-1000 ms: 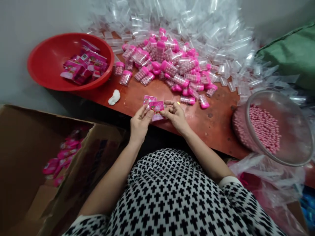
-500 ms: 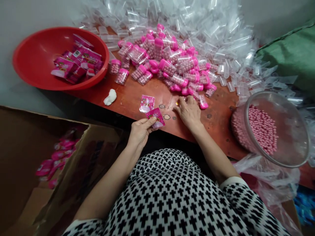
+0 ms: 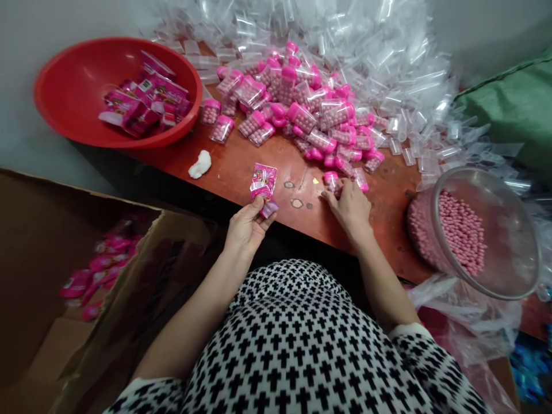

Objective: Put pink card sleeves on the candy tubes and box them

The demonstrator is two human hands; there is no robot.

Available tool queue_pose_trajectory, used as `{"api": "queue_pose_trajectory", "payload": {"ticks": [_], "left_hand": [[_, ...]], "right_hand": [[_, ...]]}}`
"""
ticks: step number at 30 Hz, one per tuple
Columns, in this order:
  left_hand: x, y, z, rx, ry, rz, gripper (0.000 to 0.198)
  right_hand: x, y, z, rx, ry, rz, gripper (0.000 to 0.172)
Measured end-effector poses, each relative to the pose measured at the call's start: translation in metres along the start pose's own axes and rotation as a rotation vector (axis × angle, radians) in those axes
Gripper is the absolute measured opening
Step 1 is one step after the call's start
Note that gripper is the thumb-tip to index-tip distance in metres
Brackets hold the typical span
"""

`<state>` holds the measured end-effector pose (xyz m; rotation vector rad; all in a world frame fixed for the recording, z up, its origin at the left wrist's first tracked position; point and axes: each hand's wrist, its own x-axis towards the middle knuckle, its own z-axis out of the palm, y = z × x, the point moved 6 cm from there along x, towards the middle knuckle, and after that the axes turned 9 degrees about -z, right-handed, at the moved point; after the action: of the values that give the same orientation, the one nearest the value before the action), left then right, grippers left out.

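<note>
Apparently, the left hand (image 3: 246, 225) pinched a printed pink wrapper (image 3: 269, 209) at the table's (image 3: 390, 207) near edge, while the right hand (image 3: 351, 208) touched a pink-capped bead jar (image 3: 331, 180), its grip unclear; a light thumb-and-finger hold seemed best for sparing the thin wrapper creases.

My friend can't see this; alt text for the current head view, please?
A person's left grip holds a pink packet at a table; the right grip is at a jar near more jars. A red bowl of packets lies left, a clear bowl of beads right.
</note>
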<state>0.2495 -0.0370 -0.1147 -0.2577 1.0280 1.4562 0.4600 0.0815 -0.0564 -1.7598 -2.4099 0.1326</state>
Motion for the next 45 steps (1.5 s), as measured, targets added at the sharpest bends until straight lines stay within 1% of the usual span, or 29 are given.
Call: {"api": "queue_pose_trajectory", "payload": {"ticks": [2,3,5,6,7,9,11,12,13,15,17,20,24,27,30,34,36,40,42,45], "left_hand": [[-0.001,0.001,-0.002,-0.039,0.03,-0.02,0.009],[-0.002,0.002,-0.003,-0.056,0.047,-0.029,0.009],[-0.002,0.001,-0.003,-0.091,0.076,-0.039,0.01],[-0.002,-0.001,-0.003,-0.106,0.084,-0.044,0.009],[-0.002,-0.003,-0.002,-0.119,0.087,-0.05,0.008],[-0.001,-0.008,0.002,-0.145,0.08,-0.068,0.009],[-0.001,-0.013,0.007,-0.175,0.056,-0.088,0.011],[-0.001,-0.015,0.009,-0.193,0.045,-0.095,0.011],[-0.001,-0.016,0.011,-0.214,0.036,-0.098,0.011],[-0.001,-0.018,0.014,-0.247,0.028,-0.103,0.011],[-0.002,-0.018,0.016,-0.266,0.028,-0.112,0.011],[-0.004,-0.019,0.019,-0.276,0.007,-0.122,0.011],[-0.006,-0.022,0.022,-0.279,-0.031,-0.105,0.011],[-0.006,-0.026,0.024,-0.248,-0.068,-0.079,0.016],[-0.007,-0.026,0.027,-0.204,-0.109,-0.03,0.022],[-0.01,-0.02,0.03,-0.136,-0.154,0.026,0.027],[-0.012,-0.016,0.033,-0.09,-0.19,0.051,0.029],[-0.015,-0.014,0.039,-0.001,-0.276,0.078,0.035],[-0.014,-0.015,0.04,0.038,-0.286,0.061,0.038],[-0.012,-0.017,0.039,0.107,-0.267,0.048,0.041]], "right_hand": [[0.004,0.0,0.005,-0.035,-0.045,0.007,0.042],[0.005,0.001,0.006,-0.039,-0.045,0.0,0.04],[0.003,0.004,0.006,0.01,0.001,-0.023,0.034],[-0.001,0.005,0.006,0.088,0.032,-0.032,0.031],[-0.006,0.004,0.005,0.214,0.056,-0.033,0.03],[-0.02,-0.002,0.009,0.593,0.049,-0.015,0.034],[-0.039,-0.018,0.015,0.999,-0.02,0.031,0.037],[-0.049,-0.027,0.017,1.154,-0.053,0.057,0.038],[-0.058,-0.037,0.018,1.263,-0.073,0.081,0.037],[-0.073,-0.053,0.02,1.369,-0.087,0.103,0.036],[-0.082,-0.065,0.023,1.407,-0.104,0.097,0.035],[-0.085,-0.074,0.028,1.433,-0.13,0.094,0.037],[-0.082,-0.076,0.031,1.422,-0.11,0.092,0.039],[-0.081,-0.078,0.034,1.42,-0.114,0.095,0.039],[-0.081,-0.079,0.04,1.444,-0.133,0.104,0.041],[-0.081,-0.082,0.047,1.501,-0.189,0.084,0.04],[-0.08,-0.082,0.047,1.495,-0.163,0.078,0.04],[-0.078,-0.082,0.039,1.436,-0.033,0.061,0.04],[-0.078,-0.083,0.038,1.439,-0.03,0.049,0.04],[-0.078,-0.084,0.041,1.466,-0.057,0.062,0.039]]}}
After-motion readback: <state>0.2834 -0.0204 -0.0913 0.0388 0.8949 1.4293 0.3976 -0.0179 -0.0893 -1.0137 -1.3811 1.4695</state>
